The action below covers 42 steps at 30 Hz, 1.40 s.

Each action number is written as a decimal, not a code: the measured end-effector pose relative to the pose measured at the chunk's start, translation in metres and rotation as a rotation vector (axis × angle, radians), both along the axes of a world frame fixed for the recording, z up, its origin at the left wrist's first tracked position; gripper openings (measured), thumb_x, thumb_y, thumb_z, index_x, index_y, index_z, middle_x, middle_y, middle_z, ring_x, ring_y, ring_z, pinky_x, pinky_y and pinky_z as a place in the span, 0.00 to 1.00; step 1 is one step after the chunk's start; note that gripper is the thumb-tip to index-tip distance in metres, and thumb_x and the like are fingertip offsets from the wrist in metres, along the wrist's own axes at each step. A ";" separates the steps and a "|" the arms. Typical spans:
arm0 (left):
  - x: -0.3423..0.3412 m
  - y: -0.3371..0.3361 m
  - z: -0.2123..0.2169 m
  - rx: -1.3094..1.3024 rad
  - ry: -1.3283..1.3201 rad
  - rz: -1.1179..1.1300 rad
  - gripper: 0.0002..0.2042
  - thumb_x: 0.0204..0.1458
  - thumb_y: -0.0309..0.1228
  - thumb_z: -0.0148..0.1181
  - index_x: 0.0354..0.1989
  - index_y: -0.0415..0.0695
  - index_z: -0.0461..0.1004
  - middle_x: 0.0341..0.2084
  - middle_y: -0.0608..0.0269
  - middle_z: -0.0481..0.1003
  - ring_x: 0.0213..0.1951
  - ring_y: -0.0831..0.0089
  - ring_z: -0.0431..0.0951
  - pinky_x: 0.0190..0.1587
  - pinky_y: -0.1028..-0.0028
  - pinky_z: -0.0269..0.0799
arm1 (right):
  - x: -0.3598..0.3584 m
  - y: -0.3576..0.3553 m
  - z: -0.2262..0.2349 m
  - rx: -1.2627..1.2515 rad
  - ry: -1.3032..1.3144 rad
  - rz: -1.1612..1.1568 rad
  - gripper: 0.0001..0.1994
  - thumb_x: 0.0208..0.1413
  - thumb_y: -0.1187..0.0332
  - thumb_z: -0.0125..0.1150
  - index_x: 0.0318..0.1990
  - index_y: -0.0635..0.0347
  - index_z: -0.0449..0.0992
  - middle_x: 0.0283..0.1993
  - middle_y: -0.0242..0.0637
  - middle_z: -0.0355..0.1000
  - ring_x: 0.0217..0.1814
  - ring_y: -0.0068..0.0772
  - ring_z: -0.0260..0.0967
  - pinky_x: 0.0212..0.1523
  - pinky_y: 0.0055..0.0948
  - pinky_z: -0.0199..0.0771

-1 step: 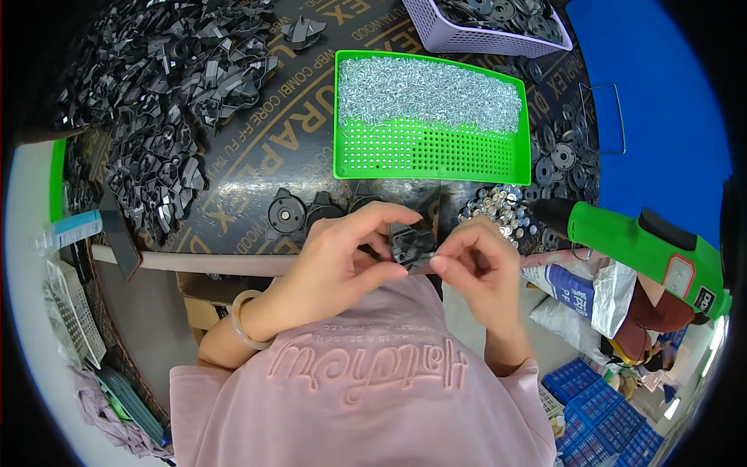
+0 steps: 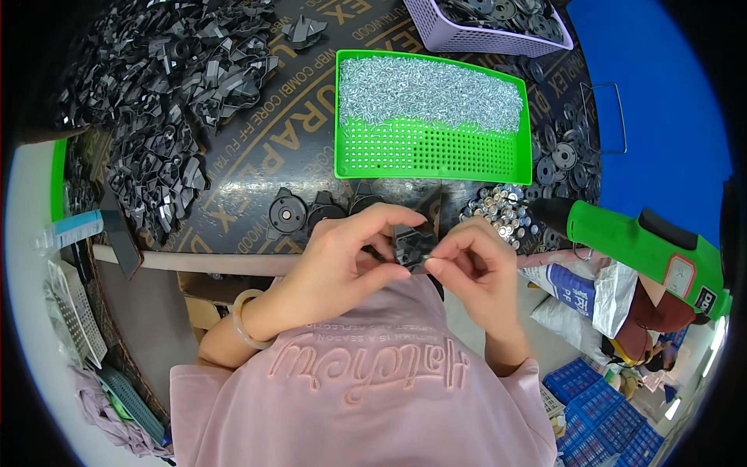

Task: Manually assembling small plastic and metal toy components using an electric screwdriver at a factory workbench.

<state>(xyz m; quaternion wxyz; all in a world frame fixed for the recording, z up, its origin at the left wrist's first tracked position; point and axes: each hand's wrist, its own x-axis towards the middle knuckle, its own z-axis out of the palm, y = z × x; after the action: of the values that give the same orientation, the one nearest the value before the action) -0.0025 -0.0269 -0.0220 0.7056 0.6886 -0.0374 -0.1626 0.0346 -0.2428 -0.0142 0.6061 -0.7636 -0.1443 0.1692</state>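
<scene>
In front of my chest, my left hand (image 2: 338,253) holds a dark, angular black plastic part (image 2: 412,246) between thumb and fingers. My right hand (image 2: 476,268) is closed in a pinch at the part's right edge. A tiny metallic piece, perhaps a screw, shows at those fingertips; its kind is too small to be sure of. Just beyond my left hand lie round black plastic parts with tabs (image 2: 288,212) in a row along the table edge. A pile of small silvery round metal pieces (image 2: 506,214) sits beyond my right hand.
A green perforated tray (image 2: 467,156) of small silver screws (image 2: 428,93) stands mid-table. Black angular parts (image 2: 167,117) heap at left, black discs (image 2: 562,156) at right. A green-and-black power screwdriver (image 2: 646,241) points in from the right. A lilac basket (image 2: 490,40) stands at the back.
My right fingertips have shifted slightly left, closer against the black part. The part and my left hand have moved only a little.
</scene>
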 end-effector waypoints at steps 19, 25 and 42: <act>-0.002 -0.008 0.001 -0.015 0.065 -0.042 0.28 0.48 0.13 0.66 0.60 0.38 0.67 0.30 0.67 0.74 0.32 0.84 0.72 0.34 0.83 0.72 | 0.002 -0.004 -0.012 -0.006 0.049 0.016 0.09 0.43 0.85 0.71 0.29 0.63 0.78 0.30 0.28 0.66 0.27 0.13 0.57 0.27 0.16 0.54; -0.002 -0.011 -0.001 -0.084 0.057 -0.038 0.30 0.47 0.12 0.66 0.61 0.37 0.67 0.32 0.66 0.75 0.33 0.83 0.73 0.34 0.83 0.73 | -0.005 -0.006 -0.016 0.053 -0.016 -0.031 0.08 0.45 0.81 0.71 0.32 0.60 0.81 0.32 0.27 0.69 0.24 0.09 0.57 0.23 0.14 0.54; 0.004 0.001 0.001 -0.238 0.097 0.008 0.30 0.48 0.12 0.64 0.62 0.38 0.64 0.37 0.66 0.75 0.37 0.82 0.76 0.38 0.82 0.74 | 0.017 -0.078 0.001 -0.644 -0.416 -0.495 0.08 0.50 0.76 0.69 0.39 0.65 0.81 0.33 0.37 0.74 0.28 0.25 0.71 0.26 0.25 0.69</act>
<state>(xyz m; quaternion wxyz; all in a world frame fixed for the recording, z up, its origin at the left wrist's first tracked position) 0.0014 -0.0263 -0.0206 0.7841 0.5914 -0.0196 -0.1873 0.0513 -0.3212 -0.0129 0.3182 -0.9424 -0.0161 -0.1017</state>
